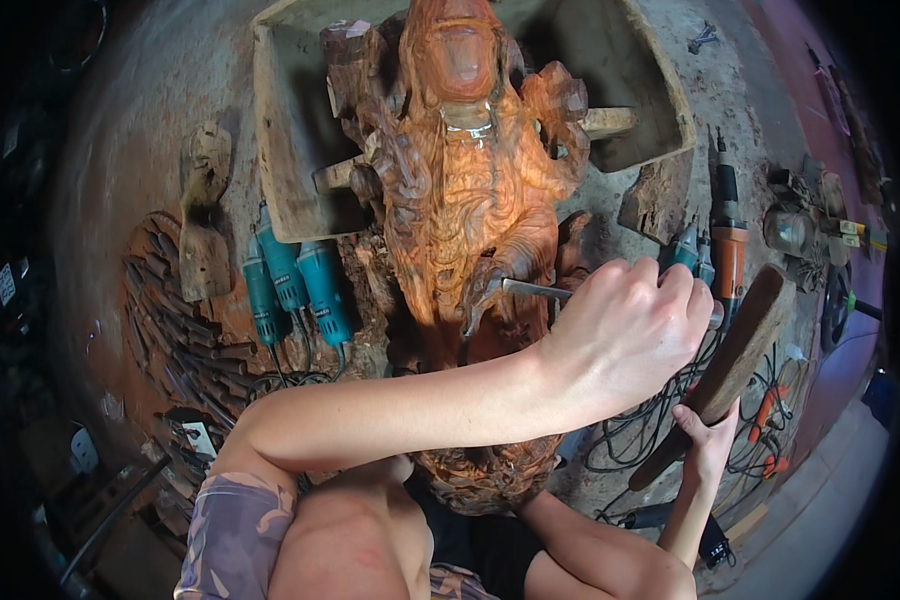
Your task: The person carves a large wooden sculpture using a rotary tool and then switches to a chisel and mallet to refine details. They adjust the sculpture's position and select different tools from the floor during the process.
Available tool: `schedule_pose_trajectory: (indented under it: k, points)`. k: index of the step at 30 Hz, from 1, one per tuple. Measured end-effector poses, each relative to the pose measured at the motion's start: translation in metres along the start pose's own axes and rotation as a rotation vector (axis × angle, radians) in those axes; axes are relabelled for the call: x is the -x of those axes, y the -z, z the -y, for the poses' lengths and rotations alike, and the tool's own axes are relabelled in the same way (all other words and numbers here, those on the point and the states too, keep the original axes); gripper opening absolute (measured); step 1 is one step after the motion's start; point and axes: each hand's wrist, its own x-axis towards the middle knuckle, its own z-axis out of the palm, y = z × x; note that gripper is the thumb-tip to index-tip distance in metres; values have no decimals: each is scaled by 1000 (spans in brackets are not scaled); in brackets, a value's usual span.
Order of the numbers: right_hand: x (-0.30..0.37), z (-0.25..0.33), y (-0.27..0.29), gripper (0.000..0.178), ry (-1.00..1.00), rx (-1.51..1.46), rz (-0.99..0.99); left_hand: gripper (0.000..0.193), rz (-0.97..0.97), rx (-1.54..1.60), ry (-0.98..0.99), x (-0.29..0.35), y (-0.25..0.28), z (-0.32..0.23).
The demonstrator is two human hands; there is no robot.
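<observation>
A large reddish-brown wooden carving (475,185) of a robed figure lies in front of me, its lower end between my legs. My left hand (625,335) reaches across it, fist closed around a chisel (532,288). The chisel's metal blade points left and its tip meets a carved fold low on the figure. Its butt end pokes out at the right of my fist. My right hand (708,440) grips a long flat wooden club (735,350), held tilted to the right of the chisel and apart from it. Some of its fingers are hidden behind the club.
A grey wooden trough (267,130) surrounds the carving's upper part. Teal power tools (322,290) and many carving tools (175,335) lie at the left, by a wood block (205,215). On the right are an orange power tool (730,255) and tangled black cables (630,430).
</observation>
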Motion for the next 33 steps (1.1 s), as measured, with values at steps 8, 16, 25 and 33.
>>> schedule_pose_trajectory:
  k: [8, 16, 25, 33]
  points:
    - [-29, 24, 11, 60, 100, -100, 40, 23, -89, 185, 64, -7, 3, 6]
    - [-50, 53, -1, 58, 96, 358, 143, 20, -72, 129, 209, -14, -7, 14]
    - [-64, 68, 5, 59, 143, 468, 99, 20, -163, 115, 226, -13, -5, 16]
    - [-70, 80, 15, 58, 210, 600, 120, 26, -280, 123, 218, -13, -2, 16]
